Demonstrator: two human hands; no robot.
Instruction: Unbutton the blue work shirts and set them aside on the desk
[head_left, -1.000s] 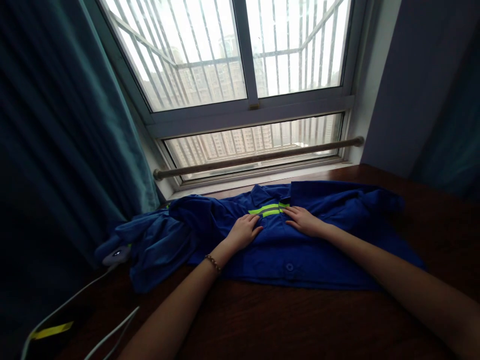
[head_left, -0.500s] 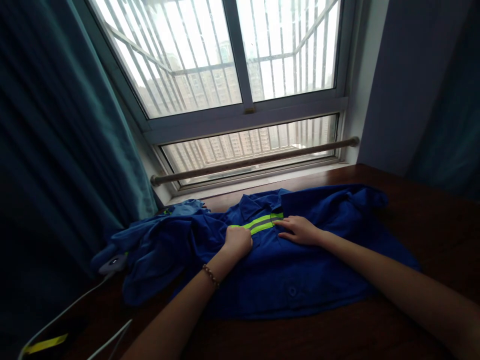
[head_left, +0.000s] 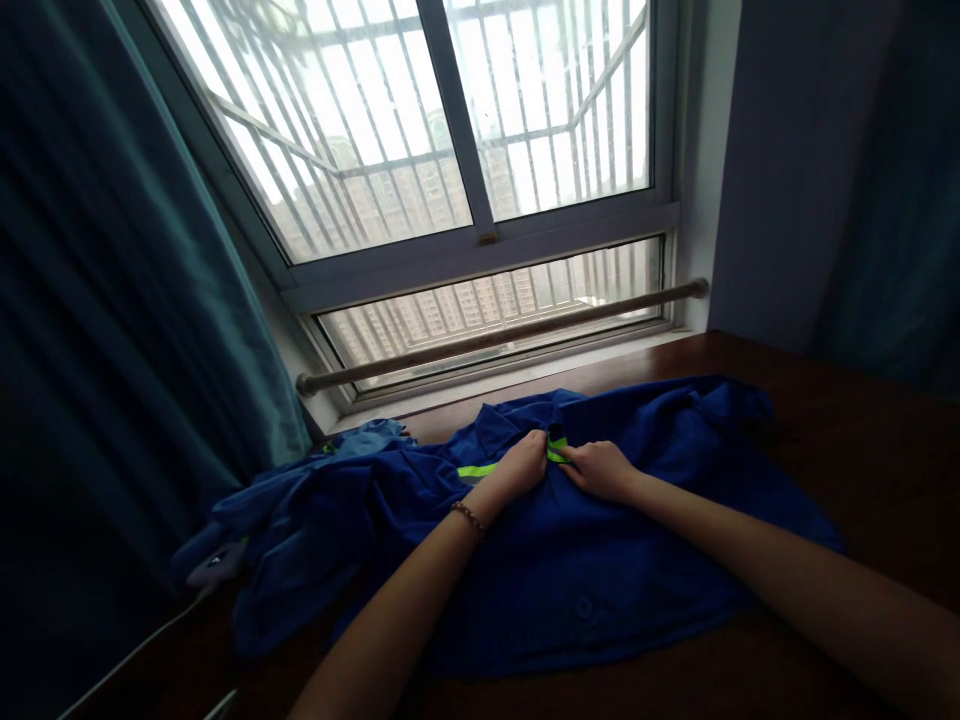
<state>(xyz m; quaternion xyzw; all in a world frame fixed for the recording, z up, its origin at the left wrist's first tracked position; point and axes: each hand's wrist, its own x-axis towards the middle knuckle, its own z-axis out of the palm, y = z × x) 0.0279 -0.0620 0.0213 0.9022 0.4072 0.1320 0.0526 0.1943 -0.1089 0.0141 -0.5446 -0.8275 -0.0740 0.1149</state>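
A blue work jacket point(head_left: 622, 560) lies spread on a dark wooden surface, with a yellow-green reflective strip point(head_left: 478, 471) across its chest. My left hand point(head_left: 523, 465), a beaded bracelet at its wrist, is closed on the jacket's front at the strip. Close to its right, my right hand point(head_left: 600, 470) pinches the jacket at the other side of the front edge. A short piece of the strip shows between the two hands, bent and lifted. Low on the jacket, a round button point(head_left: 583, 607) shows. The fingertips of my left hand are hidden.
Lighter blue cloth point(head_left: 371, 438) lies bunched at the left, by a white device point(head_left: 217, 563) with a cable. A rail point(head_left: 510, 338) runs before the barred window. Curtains point(head_left: 150, 250) hang at the left; a wall stands at the right.
My left hand has moved right along the strip to beside my right hand. My right hand's fingers have closed on the jacket edge. The view has tilted slightly.
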